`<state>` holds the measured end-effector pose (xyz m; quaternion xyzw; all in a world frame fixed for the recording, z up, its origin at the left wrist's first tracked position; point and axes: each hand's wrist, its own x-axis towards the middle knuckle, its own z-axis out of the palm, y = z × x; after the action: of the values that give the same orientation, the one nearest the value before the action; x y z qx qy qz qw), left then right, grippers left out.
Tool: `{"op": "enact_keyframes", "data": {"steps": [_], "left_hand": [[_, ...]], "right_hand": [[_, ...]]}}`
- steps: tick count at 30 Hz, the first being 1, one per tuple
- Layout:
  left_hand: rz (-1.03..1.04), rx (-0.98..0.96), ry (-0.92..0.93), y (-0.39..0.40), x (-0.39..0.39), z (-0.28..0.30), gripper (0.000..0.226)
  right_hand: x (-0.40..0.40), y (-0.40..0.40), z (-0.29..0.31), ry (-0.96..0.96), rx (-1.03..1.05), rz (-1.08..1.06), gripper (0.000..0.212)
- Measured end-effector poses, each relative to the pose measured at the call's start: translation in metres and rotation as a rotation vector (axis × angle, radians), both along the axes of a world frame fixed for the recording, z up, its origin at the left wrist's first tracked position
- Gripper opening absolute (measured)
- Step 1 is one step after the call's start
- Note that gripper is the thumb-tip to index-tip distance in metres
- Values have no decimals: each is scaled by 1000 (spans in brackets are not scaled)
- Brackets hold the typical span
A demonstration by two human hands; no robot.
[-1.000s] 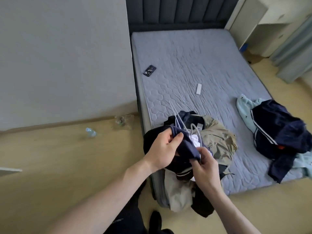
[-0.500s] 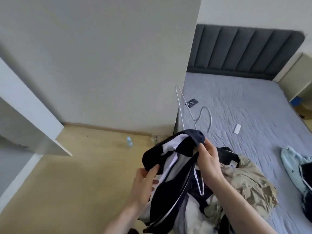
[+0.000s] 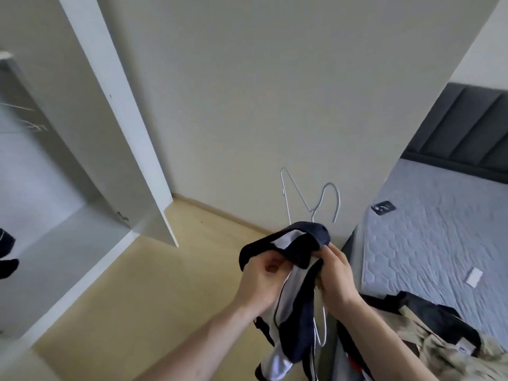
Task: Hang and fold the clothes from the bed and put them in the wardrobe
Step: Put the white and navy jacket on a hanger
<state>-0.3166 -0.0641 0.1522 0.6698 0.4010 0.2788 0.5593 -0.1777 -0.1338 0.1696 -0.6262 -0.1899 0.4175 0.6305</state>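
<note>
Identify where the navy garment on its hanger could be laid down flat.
Free: the mattress between the phone, the white remote and the headboard; also the wardrobe floor beside the open door. Crowded: the bed's near corner, under the clothes pile.

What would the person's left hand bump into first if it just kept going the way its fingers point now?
The left hand points right, into the navy and white garment it already grips. Just beyond lies the right hand, holding the same cloth, so it would probably meet that next, though depth is hard to judge.
</note>
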Motion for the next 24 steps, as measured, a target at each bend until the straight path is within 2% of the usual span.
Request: {"op": "enact_keyframes", "data": {"steps": [5, 8, 10, 14, 17, 18, 20, 22, 24], "left_hand": [[5, -39, 14, 37, -35, -6, 20], [-46, -36, 79, 58, -59, -15, 26], [-77, -49, 146, 68, -74, -25, 21], [-101, -12, 352, 86, -107, -58, 17], [-110, -67, 418, 97, -129, -76, 11], [-108, -84, 415, 101, -134, -78, 6], [-121, -178, 333, 113, -140, -75, 23], [-187, -383, 157, 126, -140, -65, 33], [-124, -623, 37, 138, -137, -57, 49]], "right_hand": [[-28, 43, 6, 50, -27, -63, 24], [-41, 63, 7, 87, -7, -84, 41], [-48, 74, 10, 160, -9, -119, 51], [-48, 99, 34, 294, 59, -158, 50], [-45, 110, 54, 178, 81, -101, 50], [-48, 113, 58, 102, 72, -59, 49], [-50, 116, 57, 89, 39, 10, 50], [-54, 122, 50, 147, -19, 79, 38], [-58, 127, 43, 122, -75, 143, 22]]}}
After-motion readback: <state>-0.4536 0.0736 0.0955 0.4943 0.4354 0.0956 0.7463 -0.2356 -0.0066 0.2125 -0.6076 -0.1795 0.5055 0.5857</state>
